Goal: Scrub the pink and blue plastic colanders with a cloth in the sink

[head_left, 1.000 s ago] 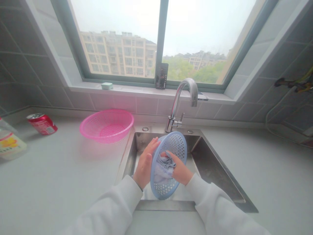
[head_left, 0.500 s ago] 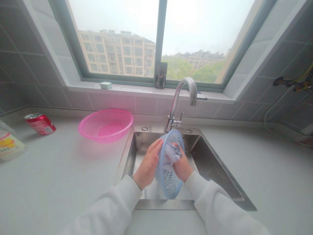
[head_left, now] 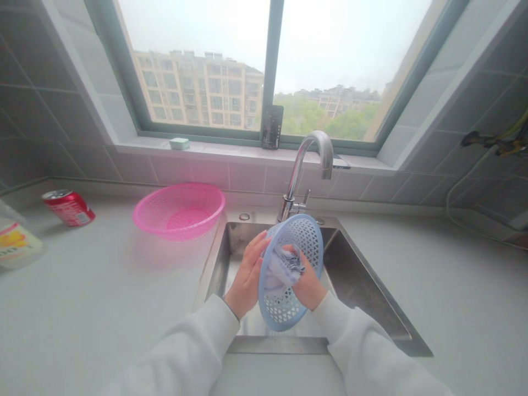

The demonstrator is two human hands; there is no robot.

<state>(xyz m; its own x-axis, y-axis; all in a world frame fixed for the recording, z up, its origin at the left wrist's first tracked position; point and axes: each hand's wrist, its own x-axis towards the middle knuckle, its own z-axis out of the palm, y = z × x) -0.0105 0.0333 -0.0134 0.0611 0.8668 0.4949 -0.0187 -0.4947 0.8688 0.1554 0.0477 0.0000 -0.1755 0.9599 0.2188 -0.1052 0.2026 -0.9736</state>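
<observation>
Tiled kitchen corner below a grey-green framed window, with a pale building outside under white sky. Along the wall, a pale counter with a steel sink set into it.

Clock centre for all that follows: blue basket, pierced with small triangles, tipped on its side over the sink, mouth turned towards 3 o'clock and the wearer. At 9 o'clock, the left hand, fingers close together along the outer wall near the rim, holding the basket; exact thumb grip impossible to tell. At 4 o'clock, the right hand, reaching into the mouth and clutching a bunched white-and-lilac cloth against the inner side; fingertips partly hidden in the folds. Pale sleeves at 8 and 4 o'clock.

At 12 o'clock, behind the basket, a curved chrome tap. Near 10, on the counter just beside the sink, an upright pink basket. Between 9 and 10, farther out, a red can. At 9, cut off by the edge of view, a labelled bottle. On the windowsill, a pale green block between 10 and 11 and a dark upright packet just short of 12. Far out at 2, blurred pipework.
</observation>
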